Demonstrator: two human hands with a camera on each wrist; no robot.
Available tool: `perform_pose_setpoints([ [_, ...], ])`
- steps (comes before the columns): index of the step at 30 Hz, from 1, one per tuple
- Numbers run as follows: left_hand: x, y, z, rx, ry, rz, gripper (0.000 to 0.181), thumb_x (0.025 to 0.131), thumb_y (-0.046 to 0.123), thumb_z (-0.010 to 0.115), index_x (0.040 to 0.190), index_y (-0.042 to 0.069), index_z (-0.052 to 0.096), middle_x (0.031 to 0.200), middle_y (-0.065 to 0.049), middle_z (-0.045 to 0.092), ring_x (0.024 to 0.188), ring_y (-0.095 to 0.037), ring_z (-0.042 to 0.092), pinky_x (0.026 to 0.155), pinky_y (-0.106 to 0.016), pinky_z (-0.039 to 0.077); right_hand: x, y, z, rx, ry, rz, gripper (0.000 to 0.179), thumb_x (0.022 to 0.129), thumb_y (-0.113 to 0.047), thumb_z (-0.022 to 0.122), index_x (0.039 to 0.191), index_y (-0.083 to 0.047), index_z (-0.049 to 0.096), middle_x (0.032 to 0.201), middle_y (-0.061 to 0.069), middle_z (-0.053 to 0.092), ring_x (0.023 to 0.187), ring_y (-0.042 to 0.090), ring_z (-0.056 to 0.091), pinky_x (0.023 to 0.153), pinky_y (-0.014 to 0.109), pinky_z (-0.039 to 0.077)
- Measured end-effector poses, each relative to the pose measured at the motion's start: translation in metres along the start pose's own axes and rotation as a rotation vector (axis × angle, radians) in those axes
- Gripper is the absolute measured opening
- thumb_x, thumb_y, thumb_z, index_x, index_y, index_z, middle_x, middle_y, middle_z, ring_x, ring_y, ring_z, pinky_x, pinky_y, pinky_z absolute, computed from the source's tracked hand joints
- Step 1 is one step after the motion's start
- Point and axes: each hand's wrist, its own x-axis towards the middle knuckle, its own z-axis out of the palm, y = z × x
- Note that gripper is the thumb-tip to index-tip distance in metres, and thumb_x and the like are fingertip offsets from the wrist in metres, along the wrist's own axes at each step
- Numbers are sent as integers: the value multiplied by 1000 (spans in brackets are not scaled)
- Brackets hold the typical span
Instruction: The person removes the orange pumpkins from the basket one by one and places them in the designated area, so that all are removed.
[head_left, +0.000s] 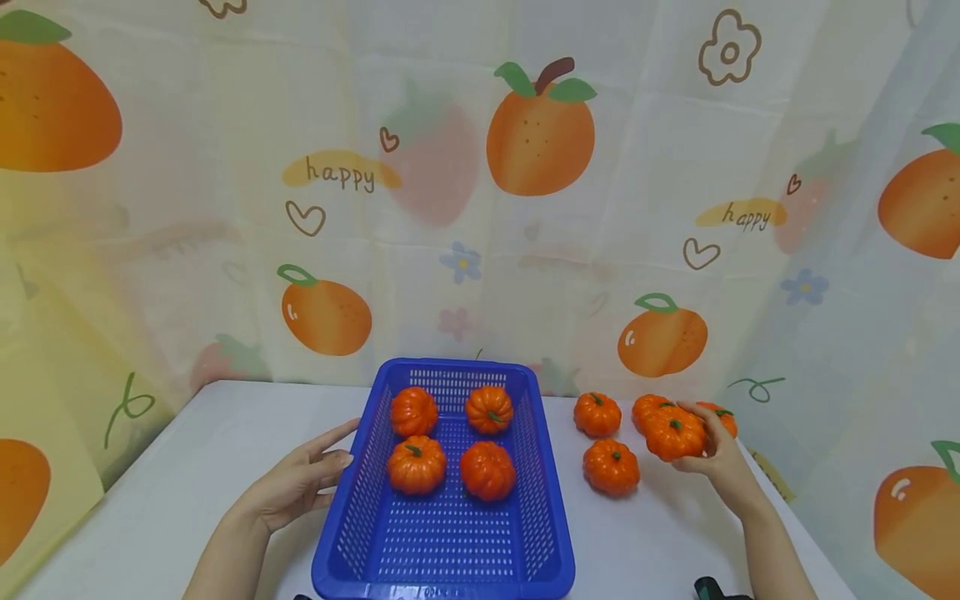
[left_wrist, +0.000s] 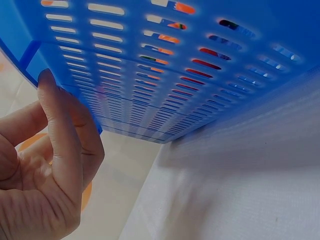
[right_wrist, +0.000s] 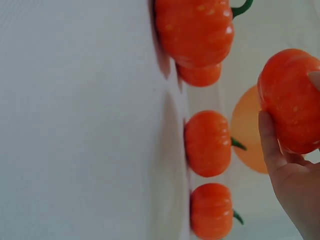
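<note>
A blue plastic basket [head_left: 450,550] with slotted walls stands on the white table. Inside it sit several small orange pumpkins [head_left: 417,467] toward the far half. My left hand [head_left: 296,483] touches the basket's left side, its fingers against the outside of the rim, as the left wrist view also shows. On the right, my right hand [head_left: 716,458] holds an orange pumpkin [head_left: 675,433] between thumb and fingers. In the right wrist view this pumpkin [right_wrist: 290,100] is lifted off the table. Next to it stand other pumpkins [head_left: 611,468], some partly hidden by the held one and the hand.
Behind the white table [head_left: 195,450] hangs a curtain [head_left: 480,250] printed with fruit, hearts and the word happy. A black object [head_left: 708,587] shows by the right forearm at the bottom edge. The table's right edge runs close to the right hand.
</note>
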Motion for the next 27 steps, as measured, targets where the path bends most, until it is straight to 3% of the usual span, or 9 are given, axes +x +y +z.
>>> perform_pose_setpoints([
  [3,0,0,1,-2,-15,8,71,105,19,44,160,12,-1,121,7,69,109,-11,69,90,-34,59,0,9,-3,-7,7,46,81,84,-9,69,153,-15,26,136,-16,39,116,-2,36,92,19,44],
  [5,0,1,1,-3,-21,13,72,105,19,45,159,12,-2,120,8,70,108,-11,69,90,-33,59,-1,15,-5,-15,13,74,80,84,-9,69,151,-15,26,135,-15,39,116,2,38,95,25,44],
  [8,0,1,1,-6,-27,16,72,105,18,45,159,11,-3,119,8,70,108,-11,69,90,-33,59,-3,22,-5,-2,15,123,78,84,-9,68,150,-14,26,143,0,37,123,14,38,94,28,43],
  [13,0,1,2,-5,-24,14,72,105,19,45,159,11,-2,119,8,70,107,-10,69,90,-32,59,-4,31,-6,60,7,184,77,84,-4,64,149,-10,23,156,20,22,134,36,33,85,16,46],
  [17,0,1,1,-8,-22,14,72,105,19,45,159,11,-2,119,8,70,107,-10,69,90,-32,59,-4,37,-7,70,-12,218,77,84,-5,64,148,-8,22,160,26,14,138,46,27,100,37,51],
  [20,0,1,1,-12,-25,14,72,105,18,45,159,11,-2,118,8,70,107,-10,70,90,-32,59,-4,40,-8,68,-29,241,78,84,-7,66,148,-9,22,160,27,12,140,48,24,108,53,43],
  [25,0,1,1,-17,-27,12,72,105,18,45,159,11,-2,119,8,70,107,-10,70,90,-32,59,-5,43,-8,50,-57,252,84,83,-10,71,149,-7,20,159,26,16,138,44,30,102,42,44],
  [27,0,1,1,-15,-24,11,72,105,18,45,159,11,-2,119,8,70,107,-10,69,90,-32,59,-5,44,-7,28,-69,253,86,83,-12,72,150,-6,18,158,26,19,137,44,31,102,43,45],
])
